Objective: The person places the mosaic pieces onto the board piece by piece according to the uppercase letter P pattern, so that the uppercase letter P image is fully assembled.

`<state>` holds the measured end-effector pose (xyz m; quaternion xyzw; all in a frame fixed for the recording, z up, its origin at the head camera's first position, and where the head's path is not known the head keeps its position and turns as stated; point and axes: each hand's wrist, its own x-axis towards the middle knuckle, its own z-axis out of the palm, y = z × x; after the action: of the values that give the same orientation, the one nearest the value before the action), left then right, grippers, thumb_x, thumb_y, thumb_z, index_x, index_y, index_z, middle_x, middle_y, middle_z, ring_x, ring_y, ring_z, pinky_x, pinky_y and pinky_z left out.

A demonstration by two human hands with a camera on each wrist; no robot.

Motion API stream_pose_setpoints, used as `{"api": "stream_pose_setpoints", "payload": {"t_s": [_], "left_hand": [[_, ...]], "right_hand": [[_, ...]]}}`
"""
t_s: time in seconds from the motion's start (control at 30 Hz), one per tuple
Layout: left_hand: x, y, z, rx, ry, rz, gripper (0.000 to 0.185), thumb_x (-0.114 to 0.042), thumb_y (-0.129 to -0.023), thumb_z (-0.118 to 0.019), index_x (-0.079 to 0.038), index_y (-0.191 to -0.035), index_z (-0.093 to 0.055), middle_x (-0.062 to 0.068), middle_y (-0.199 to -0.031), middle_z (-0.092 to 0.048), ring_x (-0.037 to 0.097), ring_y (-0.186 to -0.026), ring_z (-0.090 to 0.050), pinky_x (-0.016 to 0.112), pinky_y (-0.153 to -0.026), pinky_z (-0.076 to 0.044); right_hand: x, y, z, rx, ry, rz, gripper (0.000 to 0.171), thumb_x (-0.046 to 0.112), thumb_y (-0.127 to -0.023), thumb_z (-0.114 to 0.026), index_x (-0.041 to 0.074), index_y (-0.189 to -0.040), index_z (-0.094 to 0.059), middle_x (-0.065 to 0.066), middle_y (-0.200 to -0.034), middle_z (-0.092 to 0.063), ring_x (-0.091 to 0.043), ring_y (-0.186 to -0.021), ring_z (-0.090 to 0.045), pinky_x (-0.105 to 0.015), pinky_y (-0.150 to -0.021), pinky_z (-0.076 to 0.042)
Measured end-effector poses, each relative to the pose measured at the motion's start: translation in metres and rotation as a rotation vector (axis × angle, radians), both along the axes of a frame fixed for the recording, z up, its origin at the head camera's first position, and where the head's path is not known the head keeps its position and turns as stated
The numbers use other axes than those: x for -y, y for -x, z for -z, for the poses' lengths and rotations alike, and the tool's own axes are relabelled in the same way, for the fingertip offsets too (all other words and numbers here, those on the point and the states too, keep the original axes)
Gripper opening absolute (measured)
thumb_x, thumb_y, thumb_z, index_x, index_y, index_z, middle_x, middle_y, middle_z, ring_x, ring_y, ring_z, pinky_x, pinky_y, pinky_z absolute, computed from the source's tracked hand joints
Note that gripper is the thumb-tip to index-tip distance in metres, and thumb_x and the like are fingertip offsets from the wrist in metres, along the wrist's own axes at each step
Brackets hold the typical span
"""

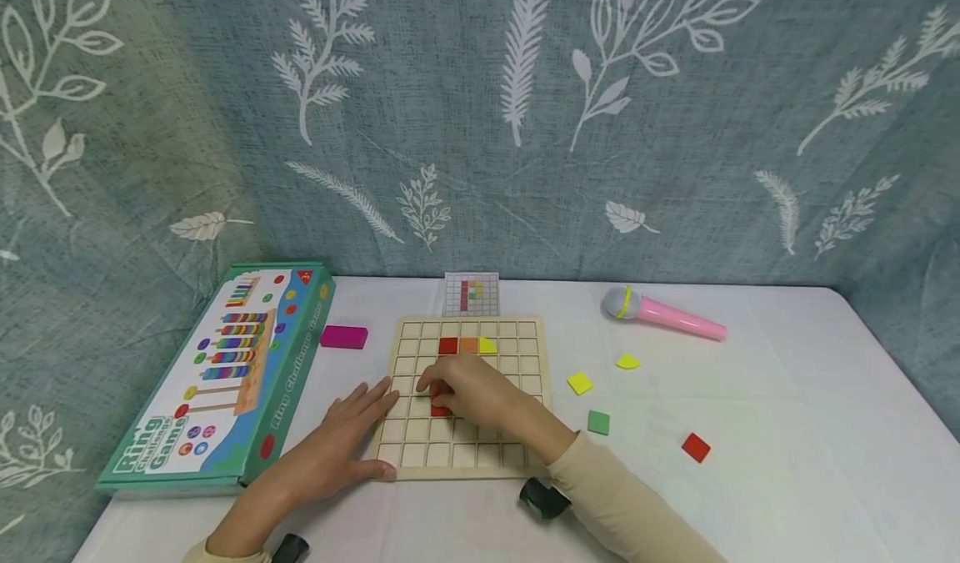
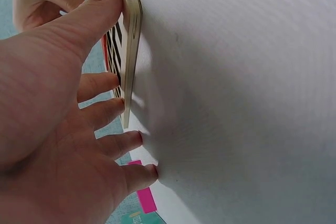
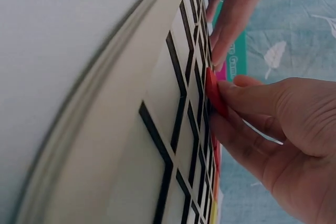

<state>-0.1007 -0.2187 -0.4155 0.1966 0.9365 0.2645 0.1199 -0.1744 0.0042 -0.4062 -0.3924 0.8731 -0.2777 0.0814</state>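
A wooden grid board (image 1: 420,473) lies on the white table. My right hand (image 1: 476,392) is over its left-middle squares, and its thumb and fingers pinch a red square tile (image 3: 214,93) at the grid. That red tile (image 1: 439,407) is partly covered by the hand in the head view. In an upper row of the board sit a red tile (image 1: 447,345), an orange tile (image 1: 468,345) and a yellow tile (image 1: 487,345) with a rounded corner. My left hand (image 1: 333,438) rests at the board's left edge, fingers spread, thumb touching the near left corner.
Behind the board lies a pattern card (image 1: 480,309). To the right are loose yellow tiles (image 1: 580,383), a green tile (image 1: 598,422), a red tile (image 1: 696,447) and a pink toy microphone (image 1: 678,319). A game box (image 1: 217,379) and a magenta block (image 1: 344,337) are on the left.
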Motion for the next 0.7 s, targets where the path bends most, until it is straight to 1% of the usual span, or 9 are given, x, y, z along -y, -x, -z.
{"api": "stream_pose_setpoints", "payload": {"t_s": [0.2,0.43,0.5,0.6,0.7], "left_hand": [[-0.001,0.000,0.000,0.016,0.004,-0.010,0.096,-0.048,-0.073,-0.079,-0.002,-0.147,-0.040,0.019,-0.158,-0.027,0.050,-0.143,-0.018,0.070,-0.110,-0.015],[-0.001,0.001,-0.001,0.027,0.008,-0.020,0.095,-0.049,-0.074,-0.079,-0.003,-0.148,-0.040,0.018,-0.159,-0.026,0.050,-0.144,-0.017,0.070,-0.111,-0.014],[-0.001,0.001,-0.001,0.027,0.007,-0.020,0.095,-0.048,-0.074,-0.079,-0.003,-0.148,-0.041,0.018,-0.159,-0.026,0.050,-0.143,-0.017,0.070,-0.111,-0.014],[-0.001,0.000,-0.001,0.026,0.004,-0.016,0.095,-0.048,-0.074,-0.080,-0.003,-0.148,-0.041,0.018,-0.159,-0.026,0.050,-0.143,-0.017,0.070,-0.110,-0.014],[-0.001,0.001,-0.001,0.021,0.004,-0.008,0.095,-0.048,-0.074,-0.080,-0.002,-0.148,-0.040,0.019,-0.158,-0.026,0.050,-0.143,-0.018,0.070,-0.110,-0.015]], "right_hand": [[0.000,-0.001,0.001,-0.023,-0.028,0.028,0.020,0.004,-0.088,-0.072,0.011,-0.106,-0.074,0.004,-0.092,-0.071,-0.002,-0.080,-0.059,-0.014,-0.074,-0.049],[-0.001,0.000,0.004,0.013,-0.013,0.022,0.021,0.000,-0.086,-0.072,0.009,-0.105,-0.074,0.003,-0.086,-0.069,-0.004,-0.075,-0.054,-0.013,-0.069,-0.046],[-0.001,0.000,0.005,0.020,-0.009,0.016,0.020,0.001,-0.086,-0.072,0.009,-0.105,-0.074,0.003,-0.086,-0.069,-0.003,-0.075,-0.054,-0.013,-0.070,-0.046],[-0.004,0.001,0.006,0.023,0.000,0.012,0.019,0.003,-0.088,-0.072,0.010,-0.106,-0.074,0.004,-0.091,-0.070,-0.002,-0.080,-0.058,-0.013,-0.073,-0.047],[-0.012,-0.002,0.002,0.052,0.029,0.027,0.019,0.006,-0.089,-0.071,0.010,-0.108,-0.073,0.004,-0.098,-0.071,-0.003,-0.088,-0.062,-0.015,-0.079,-0.050]]}}
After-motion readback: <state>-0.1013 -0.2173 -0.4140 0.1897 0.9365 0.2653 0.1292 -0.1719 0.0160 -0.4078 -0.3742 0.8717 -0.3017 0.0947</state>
